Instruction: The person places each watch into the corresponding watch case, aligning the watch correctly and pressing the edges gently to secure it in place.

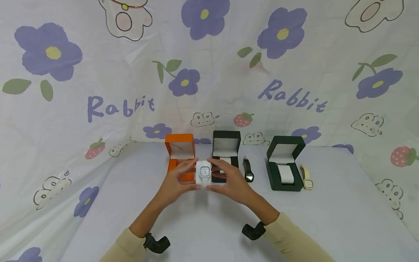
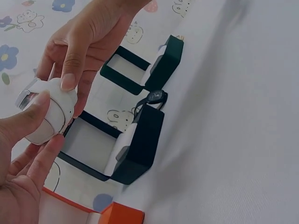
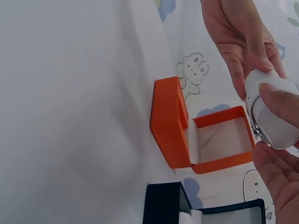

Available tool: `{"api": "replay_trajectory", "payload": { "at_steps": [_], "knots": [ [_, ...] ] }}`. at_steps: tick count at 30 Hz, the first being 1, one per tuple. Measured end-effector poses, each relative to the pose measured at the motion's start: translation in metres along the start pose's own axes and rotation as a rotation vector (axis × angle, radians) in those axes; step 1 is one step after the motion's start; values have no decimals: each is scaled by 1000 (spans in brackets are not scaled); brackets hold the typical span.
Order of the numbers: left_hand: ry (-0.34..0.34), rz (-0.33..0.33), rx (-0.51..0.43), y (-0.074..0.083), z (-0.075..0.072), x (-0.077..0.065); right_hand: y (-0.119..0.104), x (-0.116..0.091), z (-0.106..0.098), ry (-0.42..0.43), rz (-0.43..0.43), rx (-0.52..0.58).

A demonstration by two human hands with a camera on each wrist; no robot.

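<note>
A white wristwatch (image 1: 205, 171) with a squarish face is wrapped around a white cushion (image 2: 46, 131), held up above the table between both hands. My left hand (image 1: 175, 182) grips it from the left, thumb and fingers at its edge. From the right, my right hand (image 1: 230, 180) pinches the same cushioned watch. Just behind the hands stand an orange watch box (image 1: 180, 140) and a black watch box (image 1: 226, 135), both with raised lids. The hands partly cover both boxes. A white cushion shows inside the black one.
Right of the black box lies a dark-strapped watch (image 1: 248, 170). Farther right stands an open green watch box (image 1: 274, 178) with a white cushion (image 1: 286, 174) in it, and a gold watch (image 1: 307, 178) lies beside it. A patterned cloth (image 1: 212, 102) hangs behind the white table (image 1: 203, 233).
</note>
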State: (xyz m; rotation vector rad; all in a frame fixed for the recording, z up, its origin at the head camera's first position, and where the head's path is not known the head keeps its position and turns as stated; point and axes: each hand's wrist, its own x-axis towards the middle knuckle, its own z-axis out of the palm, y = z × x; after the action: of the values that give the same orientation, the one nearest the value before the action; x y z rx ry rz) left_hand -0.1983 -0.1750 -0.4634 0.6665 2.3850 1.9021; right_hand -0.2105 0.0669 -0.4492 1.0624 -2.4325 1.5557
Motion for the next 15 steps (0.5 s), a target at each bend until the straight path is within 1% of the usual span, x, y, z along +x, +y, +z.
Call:
{"api": "replay_trajectory", "payload": {
  "at_steps": [3, 6, 8, 10, 15],
  "knots": [
    [11, 18, 20, -4, -5, 0, 4, 4, 6, 8, 0, -6],
    [11, 27, 0, -7, -10, 0, 6, 7, 11, 18, -1, -25],
    [11, 21, -4, -11, -13, 0, 7, 9, 14, 24, 11, -47],
    [12, 17, 10, -14, -15, 0, 8, 11, 17, 21, 27, -67],
    [24, 17, 69, -21, -21, -1, 10, 16, 23, 7, 43, -70]
  ]
}}
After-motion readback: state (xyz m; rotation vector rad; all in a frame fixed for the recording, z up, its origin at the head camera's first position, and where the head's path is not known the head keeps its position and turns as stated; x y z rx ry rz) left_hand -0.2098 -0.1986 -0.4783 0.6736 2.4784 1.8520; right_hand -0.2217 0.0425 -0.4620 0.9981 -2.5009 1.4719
